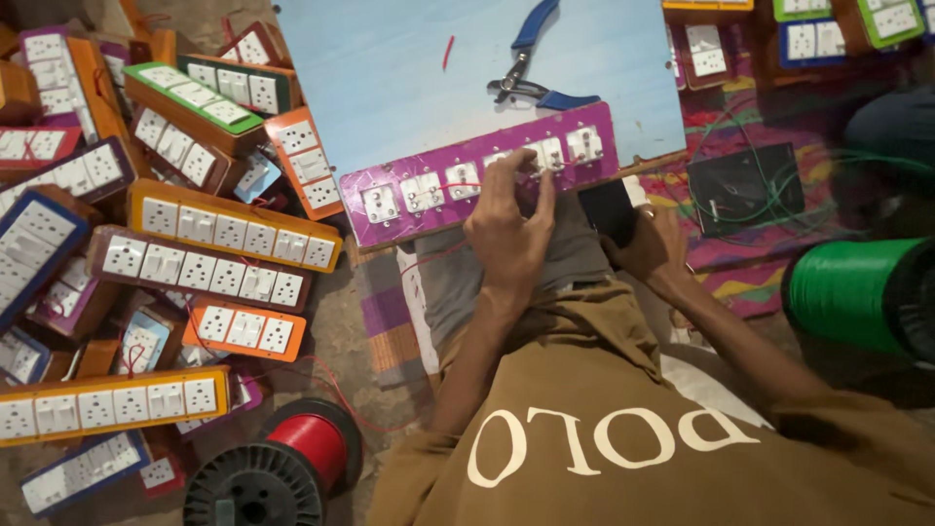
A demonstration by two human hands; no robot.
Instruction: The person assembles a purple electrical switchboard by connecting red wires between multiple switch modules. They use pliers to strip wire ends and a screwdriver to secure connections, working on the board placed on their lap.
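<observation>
Pressing down with our left hand, we keep its grip narrow, the fingertips pinched on the sockets near the middle of the purple switch panel, where a thin red wire runs across the white parts; we cannot tell whether the fingers actually hold that wire. Our right hand sits lower, under the right end of the panel, curled around a dark block; how tightly it grips we cannot tell, since the palm faces away. The purple panel lies tilted across the near edge of the pale blue worktop, just over our lap. Farther up on the worktop lie blue-handled pliers and a short red wire scrap, well apart from our hands. To the left, the floor is piled with finished switch boards in orange, green, blue and purple frames. Near our left elbow stands a spool of red wire beside a black reel, and to the right a large spool of green wire rests near a black box with loose green strands.
</observation>
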